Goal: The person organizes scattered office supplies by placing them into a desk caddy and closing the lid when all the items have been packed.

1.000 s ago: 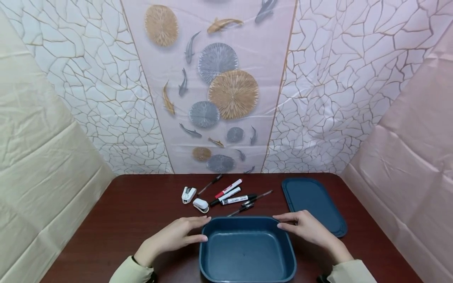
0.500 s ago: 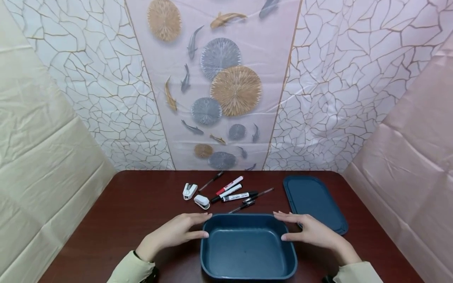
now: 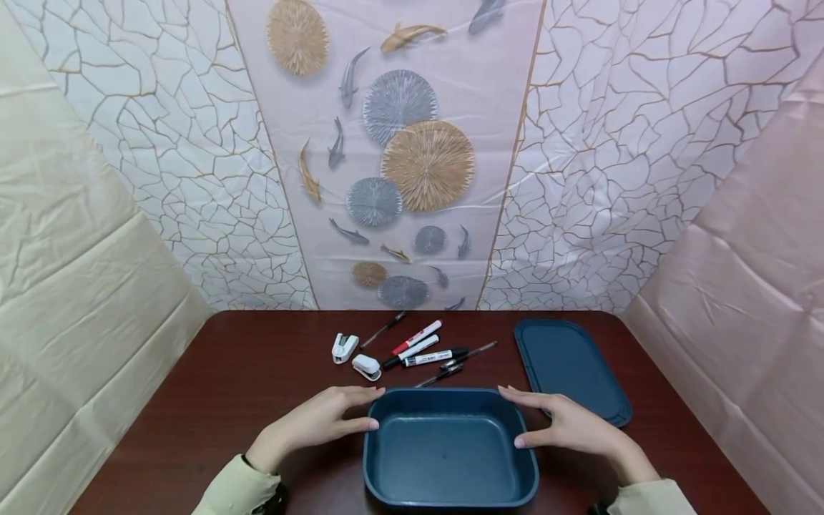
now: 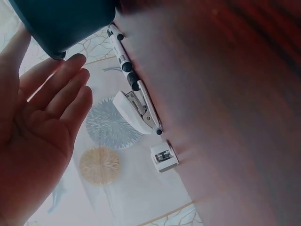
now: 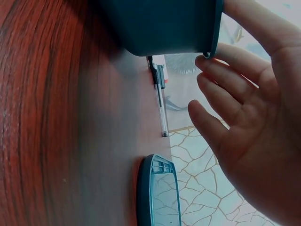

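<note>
A dark blue rectangular bin (image 3: 444, 465), hollow side up, stands at the table's front between both hands. My left hand (image 3: 322, 425) touches its left rim near the back corner, fingers fairly straight and thumb spread apart. On the opposite side, my right hand (image 3: 569, 429) rests fingertips by the back right corner and its thumb at the right rim. Both wrist views show loosely extended fingers beside the bin wall (image 4: 70, 23). Behind the bin lie a red-capped marker (image 3: 418, 337), black-capped markers (image 3: 428, 358), several pens (image 3: 385, 330), and two small white staplers (image 3: 345, 348).
A dark blue lid (image 3: 573, 372) lies flat at the table's right, behind my right hand. The dark red-brown table (image 3: 244, 379) ends at a patterned cloth backdrop (image 3: 412, 214). Pale cloth walls (image 3: 77, 286) close in both sides.
My right thumb has slid forward along the right rim toward me, spreading from the fingers. The left hand stays almost still. The head view has tilted slightly. Bin and stationery keep their places.
</note>
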A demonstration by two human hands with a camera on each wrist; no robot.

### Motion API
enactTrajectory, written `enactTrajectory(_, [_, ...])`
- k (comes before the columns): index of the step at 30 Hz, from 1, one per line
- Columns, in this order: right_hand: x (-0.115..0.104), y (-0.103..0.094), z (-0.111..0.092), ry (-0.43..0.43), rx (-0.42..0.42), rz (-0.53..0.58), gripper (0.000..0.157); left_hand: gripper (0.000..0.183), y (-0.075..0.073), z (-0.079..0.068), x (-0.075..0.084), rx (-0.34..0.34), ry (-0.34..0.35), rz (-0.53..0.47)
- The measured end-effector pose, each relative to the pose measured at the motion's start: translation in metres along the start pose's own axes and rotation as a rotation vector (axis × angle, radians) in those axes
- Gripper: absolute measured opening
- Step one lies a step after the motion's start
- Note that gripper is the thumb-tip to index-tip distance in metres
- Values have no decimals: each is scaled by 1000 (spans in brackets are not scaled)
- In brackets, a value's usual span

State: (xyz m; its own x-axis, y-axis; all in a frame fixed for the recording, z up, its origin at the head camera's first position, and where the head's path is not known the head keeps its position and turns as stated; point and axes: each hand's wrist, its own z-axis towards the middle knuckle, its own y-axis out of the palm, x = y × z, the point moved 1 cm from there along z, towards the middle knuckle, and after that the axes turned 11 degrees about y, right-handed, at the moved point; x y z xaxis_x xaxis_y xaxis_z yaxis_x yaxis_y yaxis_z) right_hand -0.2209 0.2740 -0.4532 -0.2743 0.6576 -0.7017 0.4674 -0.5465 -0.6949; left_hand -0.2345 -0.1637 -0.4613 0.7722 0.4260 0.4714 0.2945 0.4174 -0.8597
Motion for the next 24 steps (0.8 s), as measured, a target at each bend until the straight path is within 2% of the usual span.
enactTrajectory(3, [0,0,0,-3,-8,17,73,62,-1,1,-1,30,-21,13])
enactTrajectory(5, [0,0,0,-3,-11,24,73,60,-4,3,-2,78,-40,54])
enactTrajectory(10, [-1,1,0,-18,-16,24,73,50,-16,9,-9,293,-118,187])
enactTrajectory(13, [-1,1,0,-16,-18,21,73,46,-25,10,-12,398,-155,203])
enactTrajectory(18, [-1,1,0,15,-19,21,74,46,-40,13,-15,456,-158,206])
enactTrajectory(21, [-2,1,-1,3,-16,13,73,47,-47,16,-18,488,-153,224])
enactTrajectory(24, [-4,0,-2,-16,-15,11,73,47,-51,20,-25,521,-180,246])
